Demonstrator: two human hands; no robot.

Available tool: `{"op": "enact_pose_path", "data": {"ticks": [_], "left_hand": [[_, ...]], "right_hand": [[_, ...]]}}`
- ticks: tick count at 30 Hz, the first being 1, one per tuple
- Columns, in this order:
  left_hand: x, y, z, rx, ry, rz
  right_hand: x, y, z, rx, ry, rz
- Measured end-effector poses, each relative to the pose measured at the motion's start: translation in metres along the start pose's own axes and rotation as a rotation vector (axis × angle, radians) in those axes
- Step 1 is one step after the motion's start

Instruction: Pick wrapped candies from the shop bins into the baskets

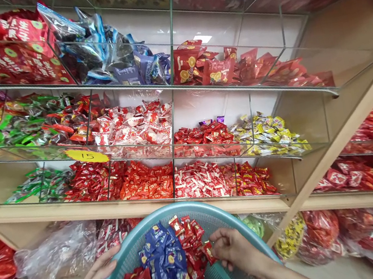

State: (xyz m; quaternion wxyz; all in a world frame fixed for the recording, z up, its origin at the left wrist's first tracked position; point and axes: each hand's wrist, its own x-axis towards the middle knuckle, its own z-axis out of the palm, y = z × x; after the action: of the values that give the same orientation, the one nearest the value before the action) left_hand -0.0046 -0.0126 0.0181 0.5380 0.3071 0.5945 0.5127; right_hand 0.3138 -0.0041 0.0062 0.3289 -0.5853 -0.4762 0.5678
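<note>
clasp basket (183,207) at left with loosely curled left hand (96,274); pinch red sweet (208,252) lightly in right hand (236,250), fingertips nearly closed, clear of blue packets (167,265).

Pale wooden shelving (77,211) fills the view before me, divided by clear partitions (171,24); white backing (202,104) shows behind, a bright reflection (203,38) gleams, and light-coloured floor (309,273) lies below.
</note>
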Motion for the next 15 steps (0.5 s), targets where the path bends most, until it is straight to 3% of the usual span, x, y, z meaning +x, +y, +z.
{"op": "enact_pose_path", "data": {"ticks": [5,13,15], "left_hand": [[0.006,-0.001,-0.003,-0.025,-0.085,-0.004],[0.015,-0.009,-0.007,-0.03,-0.096,0.023],[0.016,-0.008,-0.006,-0.012,-0.036,0.038]], "right_hand": [[0.002,0.027,-0.011,-0.096,-0.027,0.112],[0.016,0.031,0.007,-0.071,-0.116,0.306],[0.018,0.032,0.011,-0.046,-0.143,0.32]]}}
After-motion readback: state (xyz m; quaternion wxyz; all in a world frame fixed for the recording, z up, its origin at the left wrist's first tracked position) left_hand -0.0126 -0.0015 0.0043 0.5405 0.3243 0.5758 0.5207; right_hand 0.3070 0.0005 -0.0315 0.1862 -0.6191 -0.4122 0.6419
